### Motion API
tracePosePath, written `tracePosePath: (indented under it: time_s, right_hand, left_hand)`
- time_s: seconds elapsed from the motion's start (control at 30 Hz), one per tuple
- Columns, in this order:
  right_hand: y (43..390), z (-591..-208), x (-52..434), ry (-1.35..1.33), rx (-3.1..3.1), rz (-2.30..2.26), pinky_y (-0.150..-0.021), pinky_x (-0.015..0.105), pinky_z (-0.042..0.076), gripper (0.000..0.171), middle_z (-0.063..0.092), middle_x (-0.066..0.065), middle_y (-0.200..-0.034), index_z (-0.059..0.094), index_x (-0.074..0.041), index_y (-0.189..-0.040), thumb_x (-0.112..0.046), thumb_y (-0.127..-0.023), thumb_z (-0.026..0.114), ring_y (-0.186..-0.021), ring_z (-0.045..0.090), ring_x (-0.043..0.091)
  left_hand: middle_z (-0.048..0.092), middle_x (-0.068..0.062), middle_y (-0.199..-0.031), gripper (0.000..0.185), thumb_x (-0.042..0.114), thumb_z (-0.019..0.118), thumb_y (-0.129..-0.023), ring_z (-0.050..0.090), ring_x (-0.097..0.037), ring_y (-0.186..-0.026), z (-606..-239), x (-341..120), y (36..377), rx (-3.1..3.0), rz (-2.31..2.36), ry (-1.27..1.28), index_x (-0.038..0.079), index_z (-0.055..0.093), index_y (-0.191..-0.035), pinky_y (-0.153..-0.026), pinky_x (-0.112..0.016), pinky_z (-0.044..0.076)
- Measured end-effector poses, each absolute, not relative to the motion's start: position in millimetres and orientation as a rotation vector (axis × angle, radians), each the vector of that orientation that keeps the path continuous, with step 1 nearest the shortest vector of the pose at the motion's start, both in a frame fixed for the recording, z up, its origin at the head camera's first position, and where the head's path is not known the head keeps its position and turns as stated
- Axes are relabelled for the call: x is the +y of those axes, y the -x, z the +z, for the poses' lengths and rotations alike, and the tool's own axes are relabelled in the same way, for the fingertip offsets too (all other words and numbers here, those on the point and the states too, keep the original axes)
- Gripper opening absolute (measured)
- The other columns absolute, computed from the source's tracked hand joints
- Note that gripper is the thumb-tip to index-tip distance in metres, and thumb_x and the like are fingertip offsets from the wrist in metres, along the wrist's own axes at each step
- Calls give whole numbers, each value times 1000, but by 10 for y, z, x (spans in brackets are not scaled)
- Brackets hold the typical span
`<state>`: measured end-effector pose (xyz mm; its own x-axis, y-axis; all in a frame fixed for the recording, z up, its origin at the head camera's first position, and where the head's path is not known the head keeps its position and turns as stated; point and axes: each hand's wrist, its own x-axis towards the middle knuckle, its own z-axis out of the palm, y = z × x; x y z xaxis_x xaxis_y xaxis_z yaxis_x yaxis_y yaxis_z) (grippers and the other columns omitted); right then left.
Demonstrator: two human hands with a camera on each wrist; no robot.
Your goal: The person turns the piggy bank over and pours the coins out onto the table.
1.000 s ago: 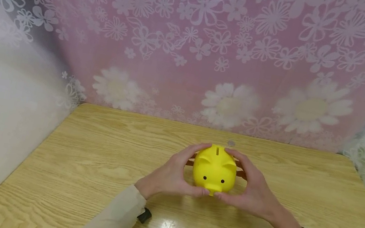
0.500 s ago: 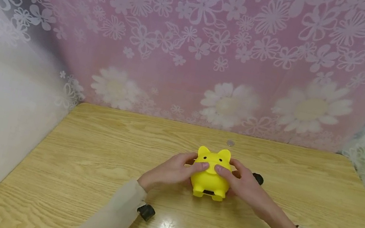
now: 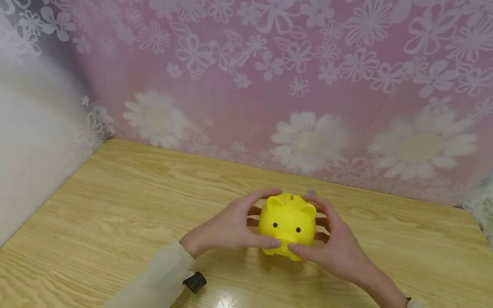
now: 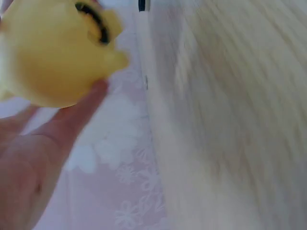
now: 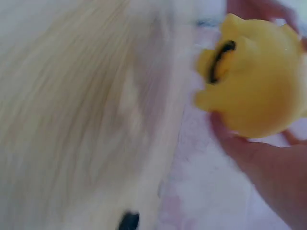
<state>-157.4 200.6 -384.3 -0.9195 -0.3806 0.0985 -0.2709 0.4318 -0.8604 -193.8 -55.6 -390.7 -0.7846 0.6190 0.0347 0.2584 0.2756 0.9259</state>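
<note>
Head view shows you holding a yellow piggy bank (image 3: 287, 225) between both hands, above the middle of the wooden table (image 3: 116, 219), somewhat toward its far edge. Your left hand (image 3: 229, 225) curls round the pig's left flank, with fingertips over the top near one ear and the thumb tucked under the snout. Your right hand (image 3: 336, 247) mirrors it on the other flank, its thumb meeting the left thumb just below the snout. The pig's face, with two black eyes, points back at you, and the coin slot on its back shows as a short dark line at the top. Whether the pig's feet touch the table or hang just clear of it cannot be told.

A small silver coin (image 3: 311, 193) lies on the table just beyond the pig, close to your right fingertips but apart from them. Behind the table hangs a pink curtain (image 3: 263, 58) printed with white flowers.

Your left wrist camera, blurred, shows the piggy bank (image 4: 55, 52) resting against your left hand's fingers (image 4: 72, 120), slot toward the lens. Your right wrist camera, also blurred, shows the piggy bank (image 5: 254, 81) cradled on your right hand's fingers (image 5: 240, 143), with the slot visible again and the table's wood grain streaked to the left.
</note>
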Motion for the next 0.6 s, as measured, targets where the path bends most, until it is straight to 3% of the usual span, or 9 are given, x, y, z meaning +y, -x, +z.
tracePosePath:
  time_s: [0.07, 0.17, 0.3, 0.4, 0.6]
  right_hand:
    - [1579, -3880, 2037, 825, 2669, -1516, -98, 55, 55, 98, 41, 15, -154, 35, -15, -154, -12, -75, 92, -134, 50, 34]
    - [1608, -3921, 2069, 1154, 2808, -1476, -104, 40, 54, 103, 38, 17, -155, 38, -7, -151, -12, -66, 97, -142, 42, 21]
    - [1679, -3943, 2085, 1592, 2880, -1406, -113, 18, 40, 91, 35, 32, -150, 41, 8, -141, -33, -76, 89, -147, 36, 16]
    - [1723, -3941, 2089, 1847, 2903, -1332, -118, 18, 35, 82, 34, 40, -147, 42, 13, -136, -42, -86, 77, -147, 36, 24]
    - [1748, -3920, 2109, 1993, 2924, -1243, -121, 21, 35, 75, 30, 43, -148, 42, 12, -135, -41, -91, 74, -150, 33, 30]
  left_hand:
    - [35, 5, -162, 99, 24, 91, -77, 49, -24, -142, -3894, -559, 1928, 2289, 1538, -1006, 34, 33, -157, -110, -38, 51]
    - [30, -1, -165, 107, 19, 94, -70, 40, -23, -148, -3881, -559, 1935, 2448, 1467, -1373, 23, 32, -157, -115, -38, 46]
    - [26, -15, -165, 107, 20, 96, -67, 38, -28, -149, -3883, -553, 1956, 2596, 1333, -1764, 9, 31, -151, -118, -36, 43]
    - [27, -20, -162, 104, 19, 95, -67, 40, -32, -148, -3882, -551, 1962, 2645, 1285, -1905, 6, 32, -148, -119, -33, 42]
    - [25, -23, -161, 99, 18, 93, -70, 39, -34, -148, -3869, -537, 1970, 2708, 1233, -2011, 6, 31, -146, -119, -32, 41]
